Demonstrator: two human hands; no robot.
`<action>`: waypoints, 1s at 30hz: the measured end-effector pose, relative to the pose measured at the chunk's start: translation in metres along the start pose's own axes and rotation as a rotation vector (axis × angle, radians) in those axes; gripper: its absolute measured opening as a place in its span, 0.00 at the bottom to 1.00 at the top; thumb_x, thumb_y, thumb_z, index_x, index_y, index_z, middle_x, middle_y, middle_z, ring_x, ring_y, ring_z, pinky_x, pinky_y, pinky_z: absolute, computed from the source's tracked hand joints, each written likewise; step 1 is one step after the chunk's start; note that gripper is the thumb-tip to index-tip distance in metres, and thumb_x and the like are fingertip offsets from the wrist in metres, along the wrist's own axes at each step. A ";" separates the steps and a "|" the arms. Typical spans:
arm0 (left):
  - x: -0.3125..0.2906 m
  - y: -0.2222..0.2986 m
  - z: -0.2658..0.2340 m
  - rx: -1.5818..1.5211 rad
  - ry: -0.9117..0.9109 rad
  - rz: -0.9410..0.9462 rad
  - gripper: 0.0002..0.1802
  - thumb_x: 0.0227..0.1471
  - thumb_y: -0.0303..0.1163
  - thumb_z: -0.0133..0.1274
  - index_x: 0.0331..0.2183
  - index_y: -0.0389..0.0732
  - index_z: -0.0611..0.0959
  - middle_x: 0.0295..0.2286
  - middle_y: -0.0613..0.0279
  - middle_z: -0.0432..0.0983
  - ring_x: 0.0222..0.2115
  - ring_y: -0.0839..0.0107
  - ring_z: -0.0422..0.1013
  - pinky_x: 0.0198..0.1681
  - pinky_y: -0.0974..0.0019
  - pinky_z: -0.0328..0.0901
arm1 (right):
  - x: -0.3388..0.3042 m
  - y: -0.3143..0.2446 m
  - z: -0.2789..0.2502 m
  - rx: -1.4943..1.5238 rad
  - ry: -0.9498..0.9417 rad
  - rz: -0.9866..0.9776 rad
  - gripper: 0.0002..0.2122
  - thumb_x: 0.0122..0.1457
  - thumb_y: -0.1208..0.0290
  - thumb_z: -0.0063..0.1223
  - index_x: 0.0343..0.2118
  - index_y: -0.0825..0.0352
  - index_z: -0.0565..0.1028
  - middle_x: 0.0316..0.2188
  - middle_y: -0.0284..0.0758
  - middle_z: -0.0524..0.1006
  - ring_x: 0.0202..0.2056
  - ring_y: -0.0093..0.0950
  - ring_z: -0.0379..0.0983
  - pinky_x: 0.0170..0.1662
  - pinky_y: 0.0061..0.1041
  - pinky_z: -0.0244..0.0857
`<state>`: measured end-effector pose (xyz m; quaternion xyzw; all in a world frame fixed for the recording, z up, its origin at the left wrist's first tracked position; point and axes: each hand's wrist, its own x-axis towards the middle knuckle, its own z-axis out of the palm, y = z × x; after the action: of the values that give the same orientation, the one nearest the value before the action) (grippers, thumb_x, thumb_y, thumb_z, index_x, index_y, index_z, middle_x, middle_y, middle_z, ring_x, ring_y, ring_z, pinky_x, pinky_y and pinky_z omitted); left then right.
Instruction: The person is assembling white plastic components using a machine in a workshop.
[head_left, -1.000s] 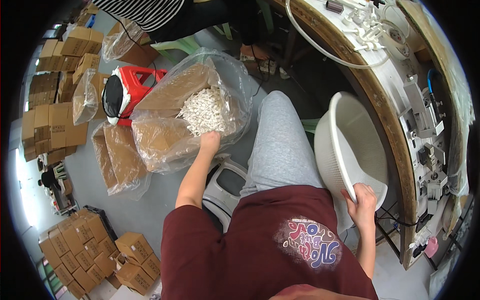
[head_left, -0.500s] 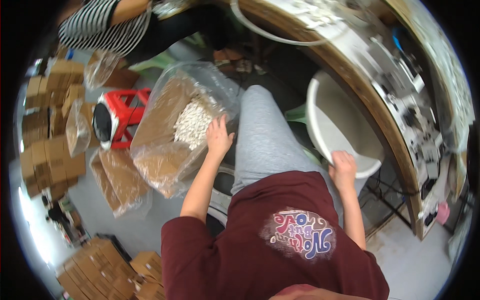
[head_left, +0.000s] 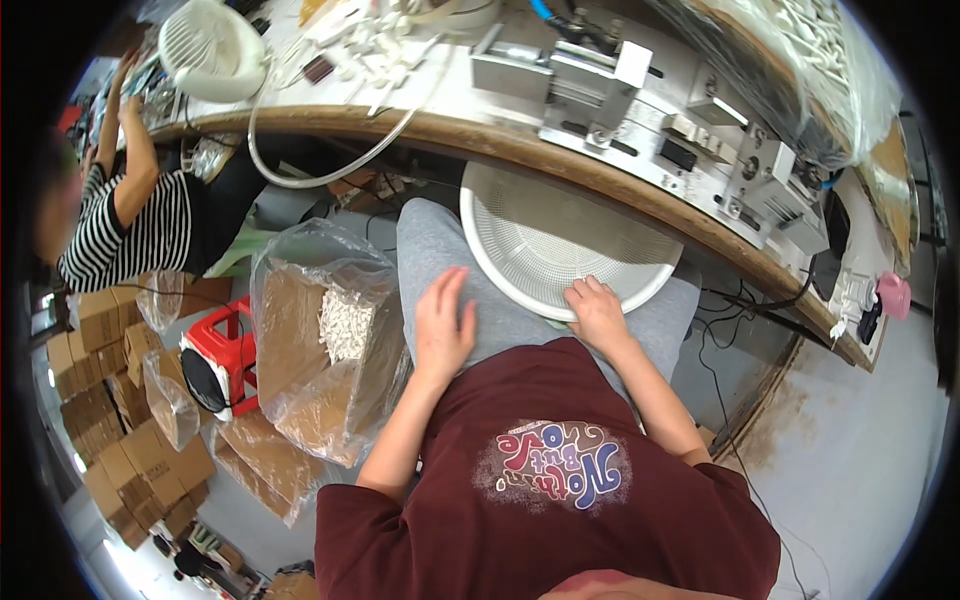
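A round white perforated plastic basket [head_left: 560, 258] rests on my lap, its far part under the table edge. Curled over its near rim, my right hand [head_left: 597, 312] grips the basket. My left hand [head_left: 442, 328] is open above my left thigh, fingers stretched and holding nothing. To its left stands a cardboard box [head_left: 290, 370] lined with a clear plastic bag [head_left: 318, 245]. Small white pieces [head_left: 346, 325] lie in a heap inside it.
The worktable [head_left: 440, 125] curves across the front, bearing metal fixtures [head_left: 590, 90], a white fan [head_left: 212, 50] and loose white parts. A red stool [head_left: 222, 355] stands left of the box. Another person in a striped top [head_left: 160, 230] sits at far left. Cartons [head_left: 150, 465] are stacked behind.
My view has turned toward the table. The basket has come in over my lap, with my right hand still on its rim. My left hand has left the box's edge for my thigh.
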<state>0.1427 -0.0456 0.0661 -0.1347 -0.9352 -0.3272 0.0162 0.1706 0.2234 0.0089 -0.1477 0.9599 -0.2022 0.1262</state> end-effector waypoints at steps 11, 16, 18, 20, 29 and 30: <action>0.052 0.019 0.047 0.119 -0.523 0.382 0.20 0.42 0.30 0.63 0.42 0.42 0.83 0.40 0.61 0.79 0.46 0.61 0.71 0.56 0.53 0.60 | -0.009 0.021 -0.005 0.123 0.052 0.078 0.16 0.32 0.72 0.70 0.29 0.63 0.78 0.32 0.31 0.73 0.42 0.32 0.70 0.47 0.34 0.65; 0.051 0.019 0.065 0.074 -0.610 0.517 0.18 0.42 0.29 0.62 0.40 0.42 0.85 0.39 0.62 0.80 0.41 0.61 0.74 0.50 0.57 0.65 | -0.025 0.025 -0.014 0.178 0.052 0.075 0.15 0.37 0.68 0.69 0.31 0.62 0.79 0.33 0.31 0.75 0.43 0.32 0.70 0.48 0.33 0.62; 0.047 0.016 0.065 0.036 -0.627 0.543 0.18 0.42 0.29 0.62 0.41 0.42 0.85 0.39 0.61 0.80 0.39 0.61 0.74 0.48 0.59 0.66 | -0.032 0.018 -0.025 0.225 0.029 0.094 0.15 0.39 0.66 0.68 0.33 0.62 0.80 0.33 0.31 0.76 0.43 0.31 0.70 0.49 0.33 0.60; 0.050 0.017 0.065 0.000 -0.626 0.575 0.20 0.43 0.29 0.61 0.43 0.42 0.83 0.39 0.59 0.80 0.39 0.59 0.74 0.47 0.59 0.66 | -0.038 0.009 -0.037 0.242 0.054 0.115 0.16 0.45 0.64 0.66 0.37 0.65 0.80 0.36 0.34 0.77 0.44 0.32 0.71 0.50 0.34 0.59; 0.119 0.116 -0.012 -0.242 -0.402 0.870 0.19 0.47 0.28 0.62 0.44 0.40 0.82 0.39 0.58 0.79 0.40 0.59 0.74 0.47 0.57 0.67 | -0.027 -0.037 -0.184 0.316 0.835 -0.114 0.06 0.50 0.77 0.62 0.32 0.65 0.79 0.31 0.34 0.80 0.33 0.33 0.75 0.41 0.30 0.65; 0.137 0.131 -0.025 -0.251 -0.320 0.950 0.19 0.46 0.27 0.62 0.43 0.40 0.82 0.38 0.58 0.79 0.40 0.60 0.74 0.46 0.57 0.68 | -0.021 -0.034 -0.207 0.253 0.923 -0.145 0.06 0.50 0.78 0.62 0.31 0.65 0.79 0.31 0.34 0.80 0.33 0.33 0.75 0.40 0.29 0.66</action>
<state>0.0437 0.0701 0.1820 -0.5938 -0.7152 -0.3685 0.0035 0.1352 0.2733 0.2110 -0.0923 0.8707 -0.3702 -0.3104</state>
